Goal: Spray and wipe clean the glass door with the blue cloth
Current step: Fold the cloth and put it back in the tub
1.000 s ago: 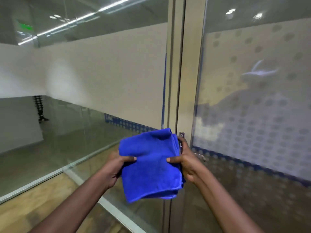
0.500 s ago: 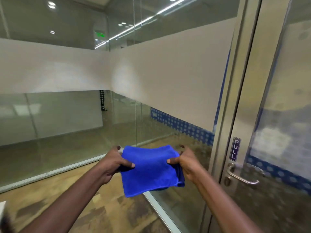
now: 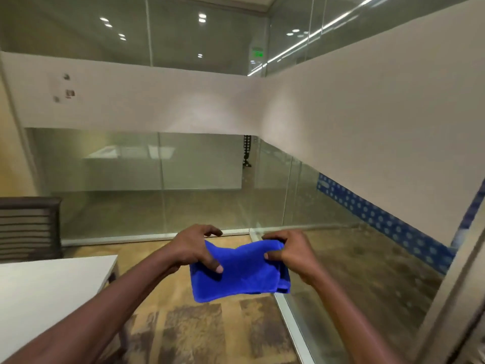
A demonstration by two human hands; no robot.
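A folded blue cloth (image 3: 240,271) hangs in front of me at waist height, held by both hands. My left hand (image 3: 193,248) pinches its left edge between thumb and fingers. My right hand (image 3: 291,254) grips its right edge, where the folds bunch up. Only the metal frame of the glass door (image 3: 446,306) shows, at the far right edge of the view; its pane and handle are out of sight. No spray bottle is in view.
A glass partition wall (image 3: 341,232) with a frosted white band and a blue dotted strip runs along the right. A white table (image 3: 47,290) stands at the lower left, with a dark chair back (image 3: 29,227) behind it. The floor is patterned brown.
The view has swung left, away from the door, so its handle and PULL sign have left the frame. Both hands keep the cloth and have folded it smaller and lowered it.
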